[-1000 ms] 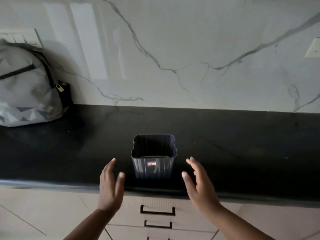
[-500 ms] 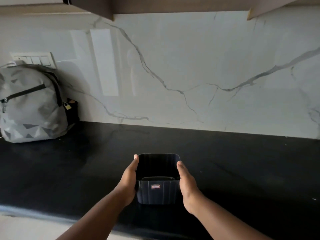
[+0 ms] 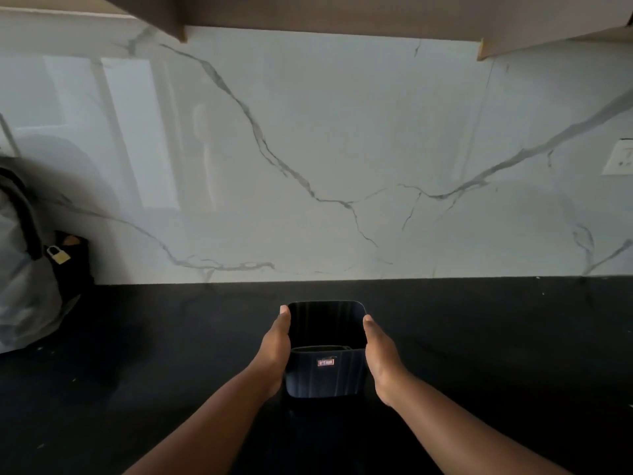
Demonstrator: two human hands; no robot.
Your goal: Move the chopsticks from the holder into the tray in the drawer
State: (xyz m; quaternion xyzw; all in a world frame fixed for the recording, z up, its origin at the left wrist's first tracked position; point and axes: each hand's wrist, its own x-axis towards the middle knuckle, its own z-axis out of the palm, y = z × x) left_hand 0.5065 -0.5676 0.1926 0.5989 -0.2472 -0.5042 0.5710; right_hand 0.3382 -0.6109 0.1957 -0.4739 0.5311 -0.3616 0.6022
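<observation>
We record a white marble-patterned backsplash with grey veins [image 3: 342, 149] across the rear of the scene, with the brown underside of wall cabinets [image 3: 325, 15] above it. Below runs a black glossy stone countertop [image 3: 496, 337], which meets the backsplash along a straight line. At the far left a grey fabric backpack with black straps [image 3: 20, 286] rests on the countertop against the backsplash; a small brass padlock [image 3: 59, 254] hangs at its side. A white wall socket plate [image 3: 620, 159] sits at the right edge of the backsplash.

Near the middle of the countertop we find the dark ribbed plastic holder with a square open top [image 3: 325, 371], upright, bearing a small red-and-white label [image 3: 325, 362] on its near face. Its interior is in shadow; we see no chopsticks standing in it. The drawer and tray lie outside the view.

The left hand [image 3: 274, 351] lies flat against the holder's left wall, fingers together and extended. The right hand [image 3: 378, 354] presses likewise against the right wall. Together the two palms clasp the holder between them.
</observation>
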